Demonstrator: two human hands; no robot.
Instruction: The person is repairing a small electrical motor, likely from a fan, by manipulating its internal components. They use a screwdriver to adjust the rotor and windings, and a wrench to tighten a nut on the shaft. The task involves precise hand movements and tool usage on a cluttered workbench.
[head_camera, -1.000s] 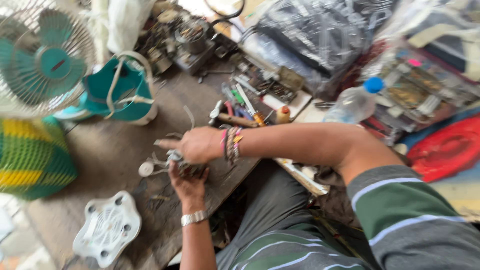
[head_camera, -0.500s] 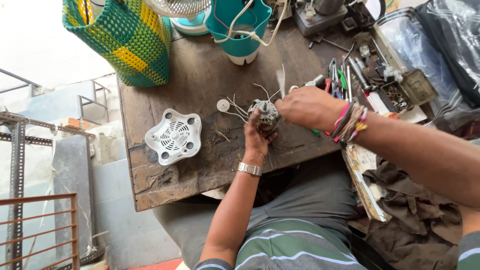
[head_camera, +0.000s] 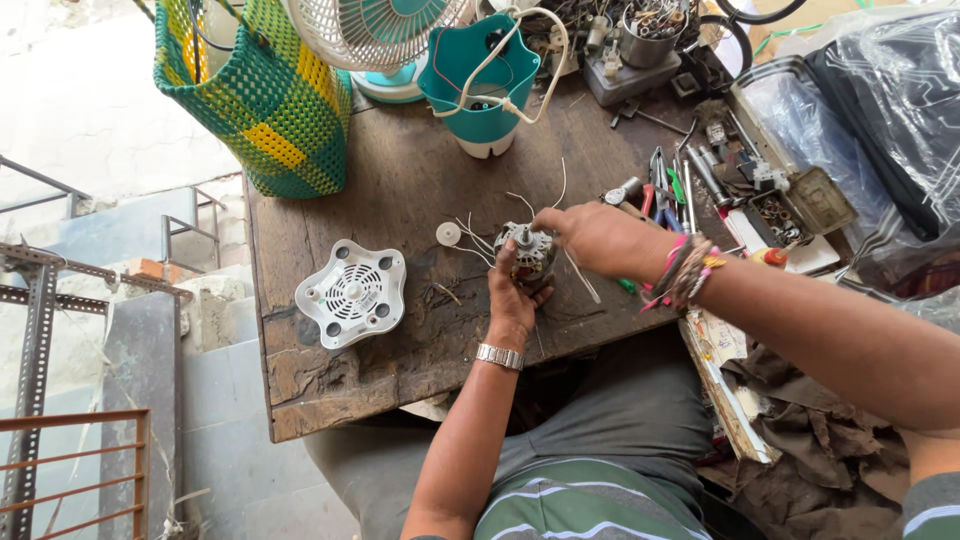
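Seated person at a worn wooden worktop (head_camera: 400, 190), seen from above. Left hand (head_camera: 515, 300), a metal watch at the wrist, cups a small fan motor (head_camera: 527, 250) from below, fingers closed around its body. Right hand (head_camera: 600, 238), beaded bracelets at the wrist, pinches the motor's top with thumb and fingertips. The motor sits mid-worktop, nearer the front edge, white wires trailing from it. Left of it lies a white vented cover (head_camera: 352, 292). Hand tools (head_camera: 670, 190) crowd the right edge. At the far edge stand a teal fan housing (head_camera: 480, 85) and a green-and-yellow woven basket (head_camera: 255, 95).
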